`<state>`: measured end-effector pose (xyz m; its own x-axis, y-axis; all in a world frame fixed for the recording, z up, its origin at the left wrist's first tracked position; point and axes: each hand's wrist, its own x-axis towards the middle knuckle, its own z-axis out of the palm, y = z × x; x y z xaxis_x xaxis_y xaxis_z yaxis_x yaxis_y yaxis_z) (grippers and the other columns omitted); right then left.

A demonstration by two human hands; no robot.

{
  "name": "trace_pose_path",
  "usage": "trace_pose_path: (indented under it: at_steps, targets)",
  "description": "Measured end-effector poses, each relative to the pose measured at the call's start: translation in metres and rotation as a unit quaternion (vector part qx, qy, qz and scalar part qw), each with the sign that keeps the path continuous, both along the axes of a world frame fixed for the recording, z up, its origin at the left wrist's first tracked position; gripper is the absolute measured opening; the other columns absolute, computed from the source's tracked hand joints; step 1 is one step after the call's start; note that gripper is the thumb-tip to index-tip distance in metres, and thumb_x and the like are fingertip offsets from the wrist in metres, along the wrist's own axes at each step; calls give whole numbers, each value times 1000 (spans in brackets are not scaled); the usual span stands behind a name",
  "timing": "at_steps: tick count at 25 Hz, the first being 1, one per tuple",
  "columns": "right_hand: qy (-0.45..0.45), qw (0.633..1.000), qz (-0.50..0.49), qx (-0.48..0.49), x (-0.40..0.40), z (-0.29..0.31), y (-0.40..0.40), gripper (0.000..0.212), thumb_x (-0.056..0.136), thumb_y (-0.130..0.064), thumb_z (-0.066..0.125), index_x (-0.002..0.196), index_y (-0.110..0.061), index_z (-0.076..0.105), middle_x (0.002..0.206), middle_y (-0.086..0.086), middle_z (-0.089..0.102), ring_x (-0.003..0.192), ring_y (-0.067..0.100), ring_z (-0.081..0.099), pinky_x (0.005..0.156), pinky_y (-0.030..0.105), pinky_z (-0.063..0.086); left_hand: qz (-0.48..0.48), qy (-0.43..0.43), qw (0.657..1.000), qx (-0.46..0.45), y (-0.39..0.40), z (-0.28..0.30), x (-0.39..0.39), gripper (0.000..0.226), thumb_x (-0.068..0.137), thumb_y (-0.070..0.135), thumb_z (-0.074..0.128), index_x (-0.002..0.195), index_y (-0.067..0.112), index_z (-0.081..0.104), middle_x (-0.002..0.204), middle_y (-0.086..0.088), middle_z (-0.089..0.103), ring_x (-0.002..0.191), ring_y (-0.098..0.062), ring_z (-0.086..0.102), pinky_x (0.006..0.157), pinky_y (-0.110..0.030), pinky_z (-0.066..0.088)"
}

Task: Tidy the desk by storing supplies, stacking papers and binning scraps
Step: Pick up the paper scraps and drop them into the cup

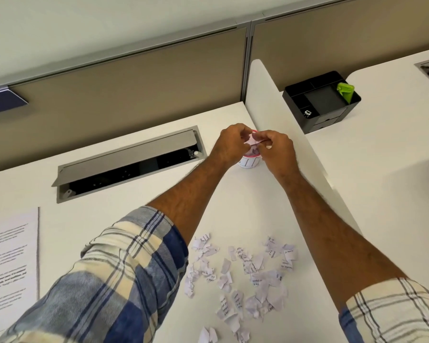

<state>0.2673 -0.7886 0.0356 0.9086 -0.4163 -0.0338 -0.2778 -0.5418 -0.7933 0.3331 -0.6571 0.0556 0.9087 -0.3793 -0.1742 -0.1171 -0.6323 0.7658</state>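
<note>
Desk (109, 214) edge: both hands (229, 144) pinch scrap (252, 139)

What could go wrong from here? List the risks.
1. Both hands, left and right, pinch scraps above a small cup; bits could fall past its narrow mouth onto the desk.
2. The cup already looks well filled, while a large pile remains, so it may overflow.
3. The hands crowd the cup and might tip it over.
</note>
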Motion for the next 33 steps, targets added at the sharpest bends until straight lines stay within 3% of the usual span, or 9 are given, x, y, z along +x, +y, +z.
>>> trace_pose_path:
  at_steps: [5, 8, 13, 17, 20, 25, 27, 29, 33]
  targets:
    - [-16, 999, 11, -47, -5, 7, 6, 27, 102, -23, 59, 126, -13, 68, 127, 8, 71, 114, 28, 68, 102, 36, 54, 58, -7, 997, -48, 18, -4, -6, 24, 91, -2, 65, 110, 11, 71, 110, -4, 74, 101, -19, 70, 88, -30, 59]
    - [6, 997, 8, -72, -4, 7, 8, 33, 104, -27, 56, 132, -13, 63, 133, 8, 68, 119, 27, 64, 105, 37, 51, 71, -10, 996, -59, 40, -5, -16, 29, 89, -6, 63, 111, 11, 71, 112, -1, 73, 100, -14, 69, 86, -24, 56]
    - [-74, 993, 37, -83, -24, 6, 13, 24, 99, -13, 61, 123, -8, 65, 127, 12, 63, 115, 24, 62, 95, 26, 50, 61, 2, 998, -19, 101, -20, -60, 30, 90, 0, 65, 114, 17, 71, 118, 5, 68, 102, -9, 65, 80, -8, 45]
    - [-120, 984, 122, -52, -73, -16, 30, 22, 89, 0, 66, 108, -10, 63, 109, 3, 54, 86, 17, 56, 79, 15, 45, 25, -2, 999, 38, 160, -44, -112, 27, 92, 3, 65, 114, 18, 71, 119, 3, 63, 104, -13, 63, 88, -26, 52]
    - [-50, 980, 187, -39, -113, -42, 43, 23, 90, -1, 65, 109, -14, 64, 104, -2, 55, 83, 14, 56, 80, 23, 45, -14, -5, 998, 65, 190, -65, -147, 28, 93, 2, 66, 116, 17, 70, 121, -1, 65, 105, -13, 63, 92, -30, 54]
    - [103, 949, 295, -39, -172, -71, 61, 32, 94, -12, 66, 126, -17, 64, 121, -1, 59, 106, 14, 56, 97, 31, 47, -48, -6, 995, 86, 197, -92, -189, 39, 91, 6, 60, 127, 17, 68, 130, -1, 63, 118, -18, 59, 105, -42, 49]
    - [132, 933, 329, -72, -188, -78, 67, 37, 94, -16, 66, 130, -18, 62, 125, 0, 57, 115, 18, 52, 103, 34, 44, -77, -20, 991, 109, 194, -95, -195, 45, 89, 8, 60, 132, 19, 66, 133, -2, 61, 122, -24, 56, 110, -38, 43]
    - [144, 924, 339, -101, -198, -79, 73, 37, 92, -15, 66, 129, -17, 64, 125, 1, 56, 115, 20, 51, 102, 35, 45, -85, -19, 985, 149, 187, -91, -198, 45, 91, 6, 63, 134, 20, 66, 134, -2, 58, 121, -25, 53, 107, -29, 39]
    - [132, 921, 330, -159, -209, -81, 78, 32, 88, -3, 62, 119, -9, 69, 115, 9, 60, 104, 29, 57, 88, 43, 51, -67, -40, 980, 185, 182, -91, -205, 35, 93, 7, 64, 125, 19, 72, 124, 0, 58, 112, -21, 56, 96, -34, 50]
